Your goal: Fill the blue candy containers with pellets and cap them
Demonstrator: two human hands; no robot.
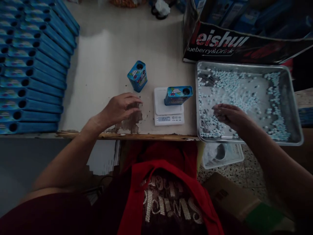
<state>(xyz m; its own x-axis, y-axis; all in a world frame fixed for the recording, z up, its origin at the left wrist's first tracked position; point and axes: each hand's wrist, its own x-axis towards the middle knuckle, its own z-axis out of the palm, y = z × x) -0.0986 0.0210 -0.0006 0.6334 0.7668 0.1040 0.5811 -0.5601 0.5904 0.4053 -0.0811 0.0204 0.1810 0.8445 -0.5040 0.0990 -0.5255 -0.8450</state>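
Note:
My left hand [122, 107] hovers at the table's front edge, fingers apart and holding nothing. Just beyond it stands a blue candy box [137, 78] with a round hole in its top. A second blue candy box [179, 94] rests upright on a small white digital scale [168, 119], whose display shows digits. Over the metal tray [297, 107], my right hand [226, 114] has its fingertips pressed together; whatever they hold, if anything, is hidden. Small pale blue candies [227, 81] lie scattered across that tray.
Rows of blue boxes [41, 78] with round holes fill the left side of the table. Behind the tray sits a black printed carton [220, 44] containing more blue boxes. Below the tray are a white plastic basket [234, 158] and a brown cardboard box [230, 192].

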